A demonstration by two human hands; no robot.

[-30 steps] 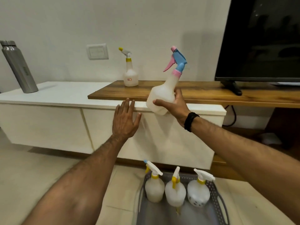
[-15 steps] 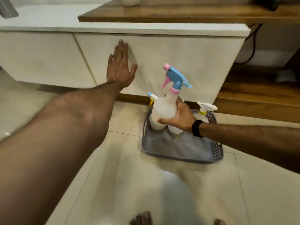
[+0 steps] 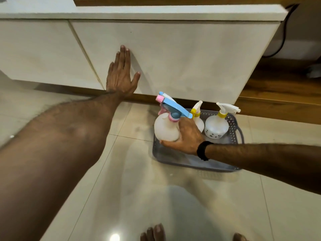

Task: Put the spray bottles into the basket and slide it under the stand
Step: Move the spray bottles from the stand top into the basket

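Note:
My right hand [image 3: 185, 136] grips a white spray bottle with a blue and pink trigger head [image 3: 165, 126], held at the left end of a grey perforated basket [image 3: 232, 129] on the floor. Two white bottles with yellow collars stand at the basket's back: one in the middle [image 3: 198, 119], partly hidden by my hand, and one with black dots [image 3: 217, 126] on the right. A third bottle's blue-tipped nozzle [image 3: 161, 93] peeks out behind the held bottle. My left hand [image 3: 121, 75] lies flat, fingers spread, against the white front of the stand [image 3: 191, 58].
The basket sits right in front of the stand's lower edge, with a dark gap and wooden plinth [image 3: 278, 108] below. A black cable [image 3: 284, 32] hangs at the stand's right end. Glossy floor tiles [image 3: 139, 188] spread toward me, and my toes [image 3: 154, 233] show at the bottom.
My right hand carried the blue-headed bottle from the stand's top down into the basket's left end. The view tilted down to the floor. My left hand slid down the stand's front.

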